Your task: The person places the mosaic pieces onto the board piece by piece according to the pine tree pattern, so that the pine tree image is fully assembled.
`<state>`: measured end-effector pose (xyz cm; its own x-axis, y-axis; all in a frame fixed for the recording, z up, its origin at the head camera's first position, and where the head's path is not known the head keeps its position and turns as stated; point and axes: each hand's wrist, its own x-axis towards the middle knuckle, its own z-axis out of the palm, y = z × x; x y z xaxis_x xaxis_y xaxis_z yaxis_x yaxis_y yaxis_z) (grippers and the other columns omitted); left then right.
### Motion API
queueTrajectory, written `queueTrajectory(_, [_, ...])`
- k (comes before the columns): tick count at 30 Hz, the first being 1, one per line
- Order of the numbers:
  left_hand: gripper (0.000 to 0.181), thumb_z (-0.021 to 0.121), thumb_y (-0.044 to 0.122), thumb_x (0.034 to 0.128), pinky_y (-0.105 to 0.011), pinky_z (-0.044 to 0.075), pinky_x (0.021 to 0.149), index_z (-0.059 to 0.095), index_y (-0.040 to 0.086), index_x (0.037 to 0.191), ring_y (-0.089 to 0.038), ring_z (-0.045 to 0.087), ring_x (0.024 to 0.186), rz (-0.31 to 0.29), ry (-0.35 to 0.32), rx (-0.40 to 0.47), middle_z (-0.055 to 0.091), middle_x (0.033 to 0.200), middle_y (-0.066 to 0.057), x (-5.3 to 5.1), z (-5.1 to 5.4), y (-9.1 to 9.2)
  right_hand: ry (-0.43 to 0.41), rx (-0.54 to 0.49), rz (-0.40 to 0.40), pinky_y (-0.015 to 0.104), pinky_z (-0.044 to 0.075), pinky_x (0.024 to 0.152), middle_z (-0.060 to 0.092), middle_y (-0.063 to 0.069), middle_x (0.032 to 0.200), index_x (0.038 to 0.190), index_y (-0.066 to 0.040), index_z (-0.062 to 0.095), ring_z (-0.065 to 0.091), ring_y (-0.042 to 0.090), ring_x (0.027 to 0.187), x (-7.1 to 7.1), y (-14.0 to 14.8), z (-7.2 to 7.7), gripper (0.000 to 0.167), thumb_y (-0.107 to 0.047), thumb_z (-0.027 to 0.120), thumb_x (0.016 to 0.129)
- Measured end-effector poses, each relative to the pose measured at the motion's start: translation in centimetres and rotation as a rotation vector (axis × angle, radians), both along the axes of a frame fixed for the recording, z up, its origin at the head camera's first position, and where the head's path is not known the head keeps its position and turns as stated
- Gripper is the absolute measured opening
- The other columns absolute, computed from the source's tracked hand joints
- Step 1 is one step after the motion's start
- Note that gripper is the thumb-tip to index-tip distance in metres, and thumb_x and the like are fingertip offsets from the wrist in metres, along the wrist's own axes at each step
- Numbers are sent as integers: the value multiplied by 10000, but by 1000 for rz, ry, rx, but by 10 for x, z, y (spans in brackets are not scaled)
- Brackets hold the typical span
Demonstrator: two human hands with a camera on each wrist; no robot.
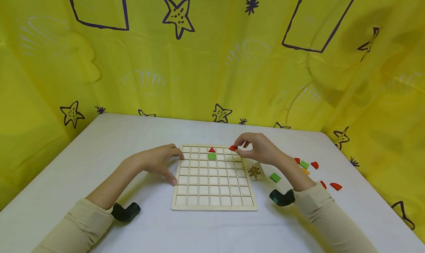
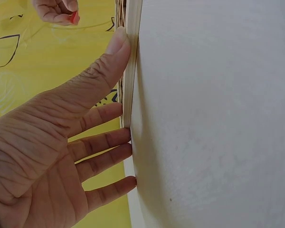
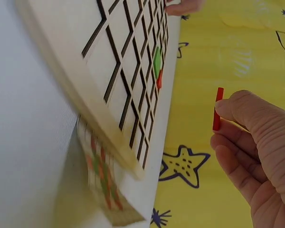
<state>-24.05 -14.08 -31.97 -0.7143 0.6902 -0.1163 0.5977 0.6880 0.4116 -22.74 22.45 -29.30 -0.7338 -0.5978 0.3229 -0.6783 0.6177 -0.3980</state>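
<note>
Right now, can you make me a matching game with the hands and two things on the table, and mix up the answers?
Things:
1. Left hand
2. Right hand
3. Red triangle
4. Patterned card

Where or how:
A. In the far row of the board
B. Pinching a red piece
C. By the board's right edge
D. Touching the board's left edge

Pairs: 1-D, 2-B, 3-A, 4-C

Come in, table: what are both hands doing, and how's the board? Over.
Left hand touching left edge of grid board. Right hand pinching red piece near board's far right corner. Green square and red triangle on board; no obstruction seen.
</note>
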Motion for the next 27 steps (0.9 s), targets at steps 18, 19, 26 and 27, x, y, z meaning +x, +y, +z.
queueTrajectory(18, [782, 932, 455, 705, -504, 424, 1102, 602, 100, 1317, -293, 522, 1266, 9, -12, 3, 555, 1351, -100, 0, 1, 0, -66, 88, 82, 378, 584, 850, 738, 8, 1003, 1026, -58, 739, 681, 218, 955, -16, -52, -6, 126, -53, 746, 900])
queueTrajectory(19, [780, 932, 455, 705, -505, 424, 1102, 602, 102, 1317, -293, 522, 1267, 10, -14, 3, 554, 1351, -98, 0, 1, 0, -64, 99, 94, 364, 585, 850, 738, 14, 1004, 1026, -55, 738, 686, 226, 955, -18, -55, -6, 124, -49, 744, 902])
queueTrajectory(26, [774, 935, 451, 704, -499, 427, 1099, 607, 100, 1312, -287, 530, 1252, 9, -14, 11, 560, 1335, -90, 0, 1, 0, -70, 186, 143, 343, 580, 859, 729, 1, 998, 996, -75, 742, 684, 199, 957, -24, -75, -10, 82, -65, 742, 915])
queueTrajectory(27, [776, 934, 452, 704, -497, 429, 1097, 607, 100, 1314, -284, 532, 1249, 8, -14, 11, 560, 1332, -88, 1, 1, 0, -69, 198, 147, 348, 579, 862, 727, 2, 994, 992, -75, 741, 683, 197, 950, -24, -77, -11, 77, -66, 744, 915])
